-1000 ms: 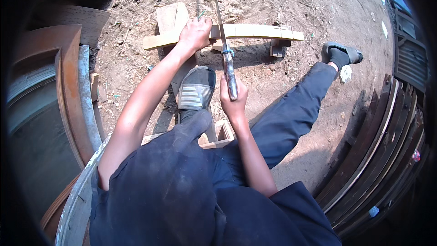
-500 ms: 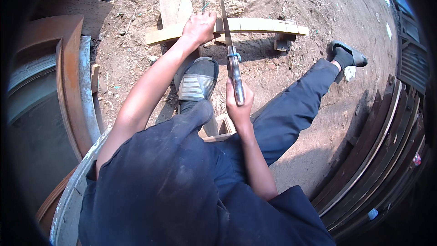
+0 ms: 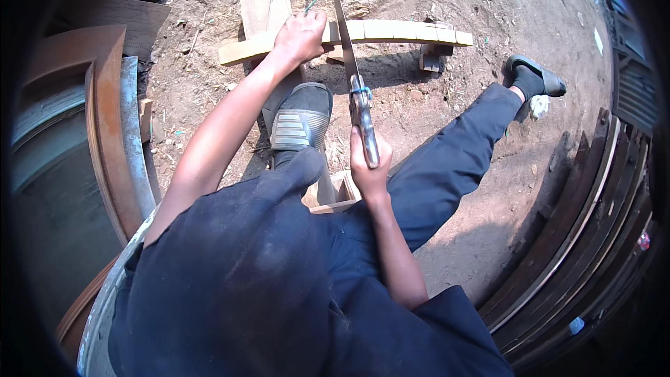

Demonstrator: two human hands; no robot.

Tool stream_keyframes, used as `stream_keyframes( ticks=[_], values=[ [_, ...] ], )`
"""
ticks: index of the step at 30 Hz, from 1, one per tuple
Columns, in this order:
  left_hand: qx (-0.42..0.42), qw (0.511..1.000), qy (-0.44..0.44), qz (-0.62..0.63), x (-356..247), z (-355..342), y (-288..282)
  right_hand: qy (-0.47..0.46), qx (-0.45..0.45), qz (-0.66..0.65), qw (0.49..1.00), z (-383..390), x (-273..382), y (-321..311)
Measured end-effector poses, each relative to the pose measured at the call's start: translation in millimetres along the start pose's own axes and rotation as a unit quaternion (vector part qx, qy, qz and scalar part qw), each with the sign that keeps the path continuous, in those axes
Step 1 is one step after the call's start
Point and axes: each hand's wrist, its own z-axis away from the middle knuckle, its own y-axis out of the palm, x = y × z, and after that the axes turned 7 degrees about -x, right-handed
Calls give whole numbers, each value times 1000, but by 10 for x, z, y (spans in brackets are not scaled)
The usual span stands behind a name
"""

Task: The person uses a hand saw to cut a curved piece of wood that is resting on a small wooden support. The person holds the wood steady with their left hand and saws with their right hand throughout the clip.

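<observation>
A long, pale wooden strip (image 3: 408,32) lies crosswise in front of me, with several thin lines across its right half. My left hand (image 3: 301,33) is closed over it left of the middle. Just right of those fingers, the blade of a handsaw (image 3: 347,45) crosses the strip. My right hand (image 3: 370,162) wraps round the saw's handle, its thumb along the side. Whether the teeth are inside a cut I cannot tell. Under the strip's left part runs a wooden plank (image 3: 262,12), and a small block (image 3: 430,61) sits below its right part.
My slippered foot (image 3: 303,115) rests by the plank; my other foot (image 3: 536,78) is stretched out right on the dirt ground (image 3: 481,0). Brown wooden frames (image 3: 105,84) lean at left. Long dark boards (image 3: 579,202) are stacked at right. A wooden box-like piece (image 3: 338,192) stands between my legs.
The saw and my right hand have come slightly back toward me. My left hand keeps its hold on the strip, and the view has shifted a little.
</observation>
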Motion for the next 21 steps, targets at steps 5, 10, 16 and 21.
stream_keyframes(
  ticks=[5, 10, 16, 21],
  values=[
    [5, 1000, 6, -10, 16, 22, 38, 52, 37, -9, 998, -181, -10, 2],
    [-45, 999, -4, 10, -52, 30, 39, 11, 25, 38, 999, -438, 58, 206],
    [18, 1000, -12, -23, -55, 33, -23, -12, 20, 39, 999, 171, -130, -150],
    [-9, 1000, -13, 2, -27, 20, 20, 32, 33, 3, 999, -461, -12, 195]
  ],
)
